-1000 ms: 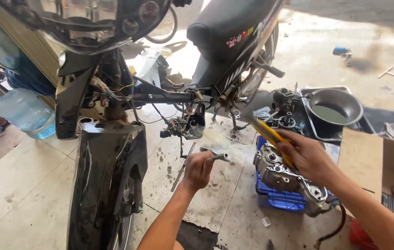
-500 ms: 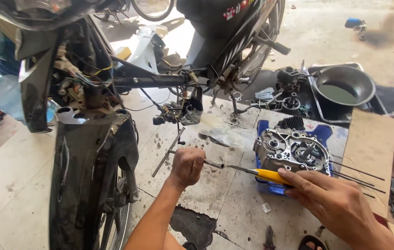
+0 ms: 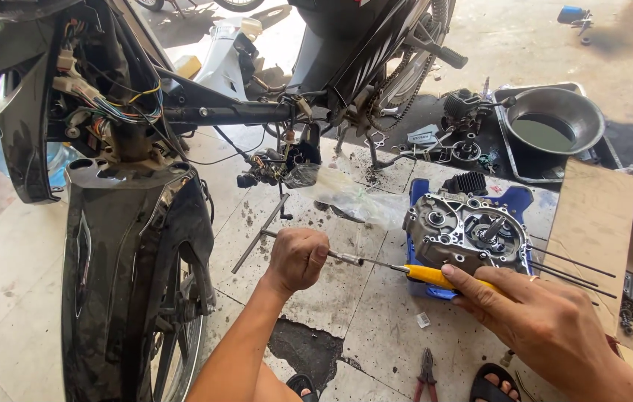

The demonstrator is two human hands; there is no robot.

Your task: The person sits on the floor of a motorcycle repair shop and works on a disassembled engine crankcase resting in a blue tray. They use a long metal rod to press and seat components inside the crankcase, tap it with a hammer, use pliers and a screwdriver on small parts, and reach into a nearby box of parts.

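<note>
Workshop floor (image 3: 4, 327) of pale tiles, grimy w/ oil spots; a broken dark patch (image 3: 305, 350) in the tile sits just below the left hand (image 3: 298, 259). That hand is closed in a fist, fingers (image 3: 309, 257) wrapped tight round a thin metal rod (image 3: 342, 257) whose ends stick out both sides of the fist. Right hand (image 3: 547, 316) lies low at the right, fingers (image 3: 480, 286) extended & pinching the yellow handle of a screwdriver (image 3: 436, 276); its shaft runs left toward the fist, tip near or touching the rod end, can't tell which. Just above the right fingers, an open engine crankcase (image 3: 469, 231) sits on a blue crate (image 3: 510, 201), w/ long studs (image 3: 570, 264) poking out toward the right. Above the left fist hangs a stripped black motorcycle (image 3: 123, 246), wiring (image 3: 119, 108) exposed, front wheel left of the forearm. Clear plastic bag (image 3: 350, 193) lies between fist & bike frame. Further up-right from the right fingers: metal pan (image 3: 558, 119) w/ dark oil in a tray, loose engine parts beside it. Cardboard box (image 3: 599, 223) right of the crankcase. Red-handled pliers (image 3: 427, 372) on the floor below the right fingers, sandalled foot (image 3: 495, 383) next to them. Sunlit concrete at the far top.
</note>
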